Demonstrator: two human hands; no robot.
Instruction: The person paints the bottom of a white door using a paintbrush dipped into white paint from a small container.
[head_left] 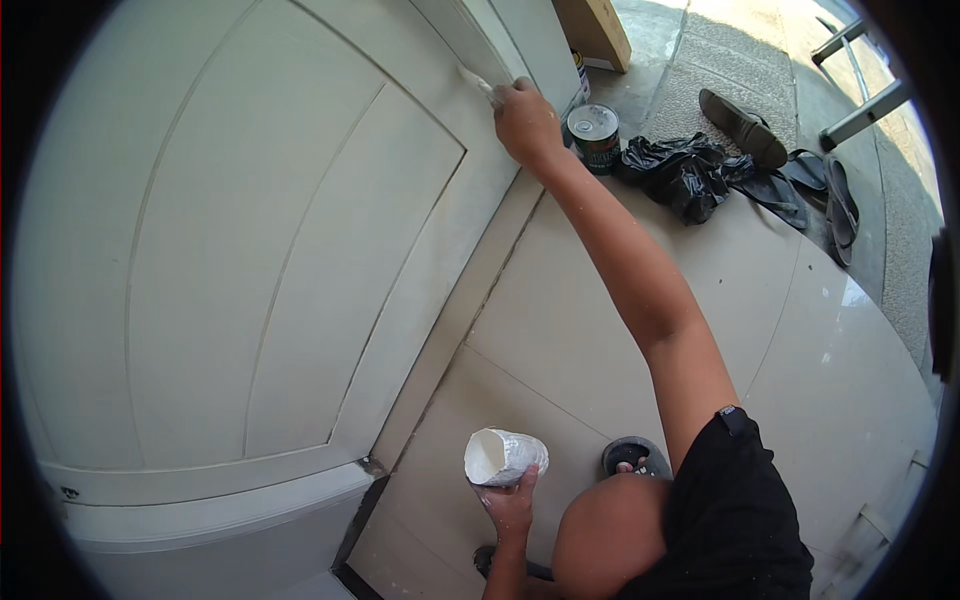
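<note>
My right hand (pixel 528 120) grasps a paintbrush (pixel 479 85), its tip right by the white panelled door (pixel 225 260). My left hand (pixel 511 506) is wrapped around a paint-smeared cup (pixel 522 456) above the tiled floor (pixel 590 310), near my bent knee (pixel 610 535).

- Probably a home, at its entrance.
- Pale panelled door (pixel 235 260) with grooved boards, house-style.
- Glossy, large-tiled floor (pixel 720 290), as indoors.
- Casual sandals (pixel 745 130) lying where the tiles meet rough, partly sunlit paving (pixel 742 70).
</note>
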